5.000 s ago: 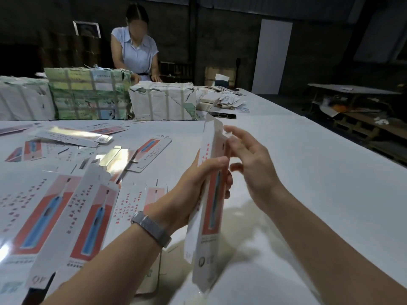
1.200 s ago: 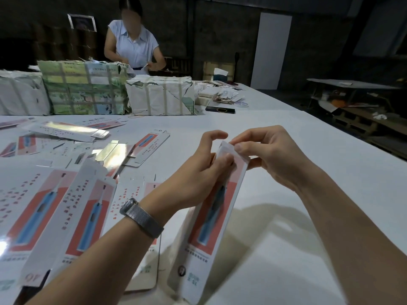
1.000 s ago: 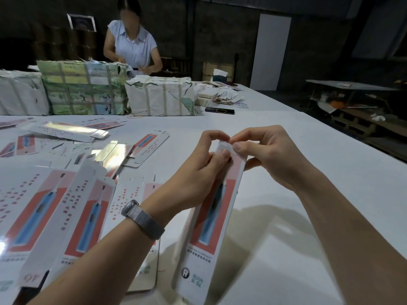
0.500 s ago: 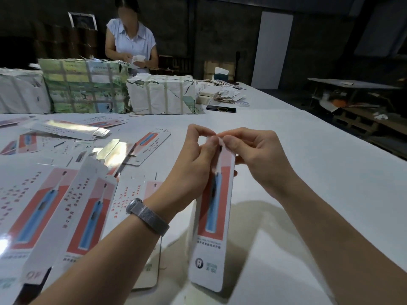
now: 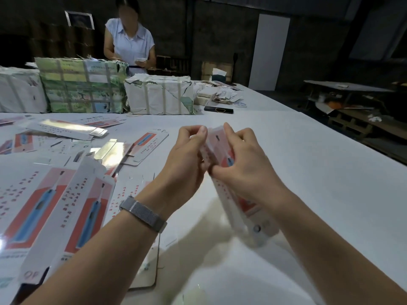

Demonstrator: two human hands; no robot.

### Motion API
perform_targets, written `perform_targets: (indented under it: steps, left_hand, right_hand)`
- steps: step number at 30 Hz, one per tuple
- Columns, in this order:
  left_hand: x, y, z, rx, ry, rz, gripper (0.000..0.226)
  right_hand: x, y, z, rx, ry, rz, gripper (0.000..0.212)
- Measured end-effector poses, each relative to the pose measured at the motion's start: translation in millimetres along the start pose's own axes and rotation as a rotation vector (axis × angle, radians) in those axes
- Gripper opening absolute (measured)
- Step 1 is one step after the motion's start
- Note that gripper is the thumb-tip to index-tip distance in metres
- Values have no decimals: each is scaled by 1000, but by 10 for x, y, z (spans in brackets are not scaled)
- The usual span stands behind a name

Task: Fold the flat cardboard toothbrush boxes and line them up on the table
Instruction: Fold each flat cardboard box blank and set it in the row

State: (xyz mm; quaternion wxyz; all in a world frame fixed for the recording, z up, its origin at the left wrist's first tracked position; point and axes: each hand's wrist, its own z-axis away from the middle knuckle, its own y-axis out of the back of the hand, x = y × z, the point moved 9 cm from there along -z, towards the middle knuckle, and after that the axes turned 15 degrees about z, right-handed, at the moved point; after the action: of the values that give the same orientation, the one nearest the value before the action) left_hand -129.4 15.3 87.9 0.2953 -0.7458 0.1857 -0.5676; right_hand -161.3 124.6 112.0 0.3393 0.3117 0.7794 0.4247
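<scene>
A long white toothbrush box (image 5: 239, 213) with a red panel hangs tilted above the table, its lower end blurred. My left hand (image 5: 187, 164) pinches its upper end from the left, thumb and fingertips at the top flap. My right hand (image 5: 244, 166) grips the same end from the right, fingers curled over the red face and covering much of it. Several flat and part-folded boxes (image 5: 72, 194) printed with a blue toothbrush lie spread over the left of the white table (image 5: 319, 194).
Strapped paper-wrapped bundles (image 5: 83, 86) stand at the back left, with a person behind them. A black phone (image 5: 218, 109) and loose papers lie at the back centre. The table's right edge drops to a dark floor with pallets (image 5: 352, 124).
The box has swung so its lower end points right and its side panel faces me. My right hand has moved from pinching the top flap to gripping over the box's face.
</scene>
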Motion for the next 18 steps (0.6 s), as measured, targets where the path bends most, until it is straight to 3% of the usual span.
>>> perform_targets:
  steps: [2,3,7,10,14,16,18]
  left_hand:
    - [33,6,-32,-46,-73,-283,7]
    - [67,35,-36,-53,-116,-446,17]
    - [281,213,-35,20,-210,-818,25]
    - [374,388,-117,55,-206,-1179,23]
    - [252,884,-140,111,231,-1778,53]
    - [222,1066,-56,148,415,-1896,67]
    - [140,1129,6,125,492,-1915,69]
  right_hand:
    - [252,79,-76,-28,-78,125,98]
    - [454,104,-116,-61,-148,186,90]
    - [1462,169,-83,-137,-470,421,34]
    - [2083,104,145,-232,-676,500,27]
    - [2308,121,143,-173,-714,608,32]
    - [2136,171,22,-69,-617,605,40]
    - [1828,166,-99,29,-470,512,44]
